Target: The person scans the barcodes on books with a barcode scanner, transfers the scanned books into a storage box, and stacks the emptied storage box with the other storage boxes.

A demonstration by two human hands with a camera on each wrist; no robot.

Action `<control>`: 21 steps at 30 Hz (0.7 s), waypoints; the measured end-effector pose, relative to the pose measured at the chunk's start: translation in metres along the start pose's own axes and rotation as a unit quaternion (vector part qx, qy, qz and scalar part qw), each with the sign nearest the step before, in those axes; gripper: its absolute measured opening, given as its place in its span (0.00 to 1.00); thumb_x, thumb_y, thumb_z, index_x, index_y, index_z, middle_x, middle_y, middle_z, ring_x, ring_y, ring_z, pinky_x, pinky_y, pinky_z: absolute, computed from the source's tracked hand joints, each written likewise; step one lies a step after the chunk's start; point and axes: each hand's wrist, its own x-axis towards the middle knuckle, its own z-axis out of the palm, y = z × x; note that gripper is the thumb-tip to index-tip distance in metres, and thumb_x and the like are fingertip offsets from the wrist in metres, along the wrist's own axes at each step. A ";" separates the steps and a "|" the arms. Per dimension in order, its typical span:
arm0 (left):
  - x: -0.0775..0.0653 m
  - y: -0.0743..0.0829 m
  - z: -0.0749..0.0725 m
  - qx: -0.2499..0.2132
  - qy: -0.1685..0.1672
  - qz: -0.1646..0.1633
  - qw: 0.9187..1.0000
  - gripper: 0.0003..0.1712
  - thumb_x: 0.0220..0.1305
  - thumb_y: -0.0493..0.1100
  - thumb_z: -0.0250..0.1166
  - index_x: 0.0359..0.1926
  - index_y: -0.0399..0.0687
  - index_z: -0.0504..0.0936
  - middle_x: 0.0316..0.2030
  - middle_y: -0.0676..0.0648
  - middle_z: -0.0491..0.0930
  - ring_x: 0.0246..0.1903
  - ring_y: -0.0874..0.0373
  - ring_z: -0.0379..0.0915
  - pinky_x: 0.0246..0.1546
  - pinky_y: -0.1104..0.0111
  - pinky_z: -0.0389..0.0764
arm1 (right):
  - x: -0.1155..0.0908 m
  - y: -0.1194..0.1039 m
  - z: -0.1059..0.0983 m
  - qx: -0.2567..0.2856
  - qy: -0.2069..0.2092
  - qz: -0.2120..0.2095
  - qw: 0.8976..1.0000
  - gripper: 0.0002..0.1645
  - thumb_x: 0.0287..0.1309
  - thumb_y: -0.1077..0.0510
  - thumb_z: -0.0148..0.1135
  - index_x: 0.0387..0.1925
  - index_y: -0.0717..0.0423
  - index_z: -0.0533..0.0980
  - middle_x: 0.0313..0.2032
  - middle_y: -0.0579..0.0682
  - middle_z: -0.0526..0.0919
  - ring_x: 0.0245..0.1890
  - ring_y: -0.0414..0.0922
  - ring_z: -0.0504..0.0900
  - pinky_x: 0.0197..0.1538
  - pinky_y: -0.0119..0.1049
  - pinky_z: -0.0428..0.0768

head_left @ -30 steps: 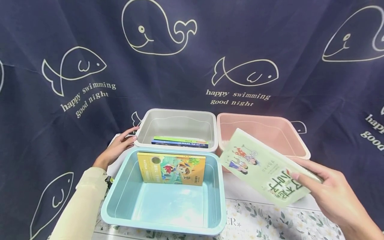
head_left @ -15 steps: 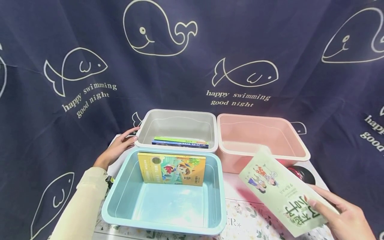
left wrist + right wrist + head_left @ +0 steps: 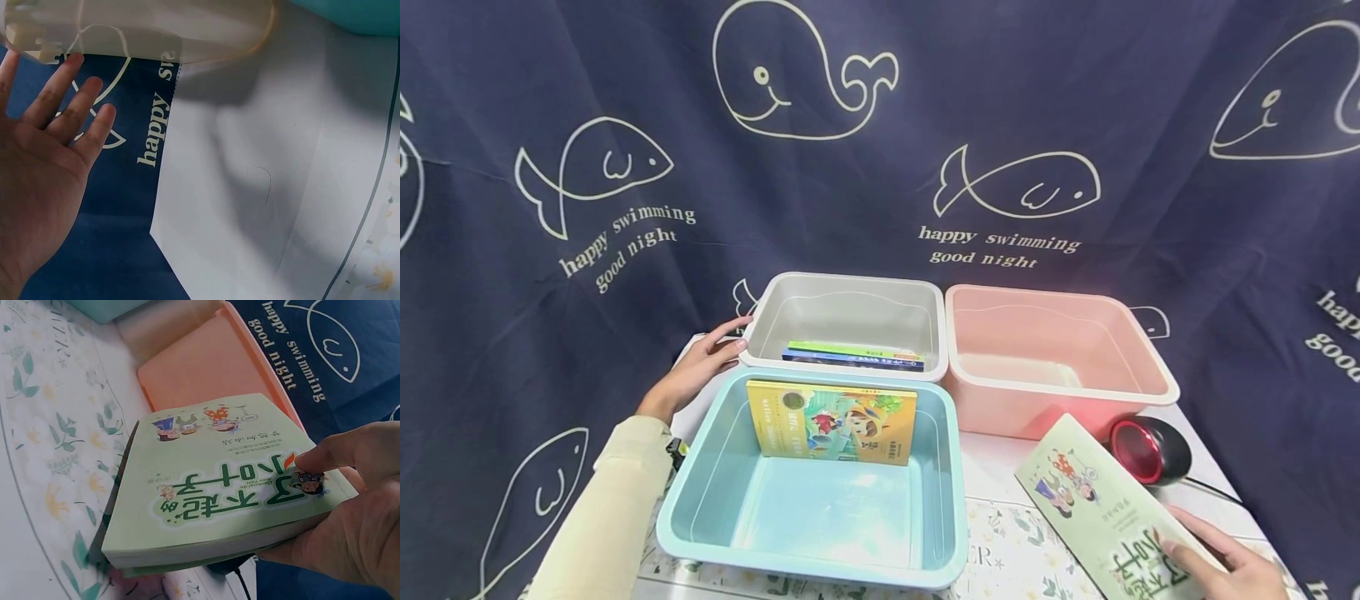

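My right hand (image 3: 1236, 567) grips a thick pale green book (image 3: 1120, 517), thumb on the cover and the other fingers beneath. The book tilts low over the table, its cover up with cartoon figures and green characters. Close behind it stands a black device (image 3: 1150, 450) with a red-lit round face and a cable. My left hand (image 3: 703, 362) touches the left side of the grey bin (image 3: 850, 292); in the left wrist view its fingers are straight. Inside that bin are thin green and blue books (image 3: 853, 358). A yellow book (image 3: 835, 423) leans against the blue bin's far wall.
The blue bin (image 3: 812, 562) stands in front of the grey one. To the grey bin's right is a pink bin (image 3: 1060, 304). All stand on a white table (image 3: 988, 467) with a floral mat (image 3: 1000, 533). A dark blue curtain (image 3: 880, 208) hangs behind.
My right hand has carried the green book away from the pink bin, rightward and toward me, uncovering the black device. My left hand stays at the grey bin.
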 end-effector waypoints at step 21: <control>0.001 -0.003 0.000 -0.006 -0.002 0.005 1.000 0.37 0.78 0.57 0.57 0.81 0.61 0.57 0.75 0.37 0.64 0.57 0.76 0.71 0.77 0.43 0.62 | -0.007 -0.033 -0.008 -0.087 -0.008 -0.028 0.996 0.30 0.66 0.54 0.70 0.49 0.05 0.76 0.23 0.28 0.85 0.17 0.34 0.81 0.19 0.33 0.80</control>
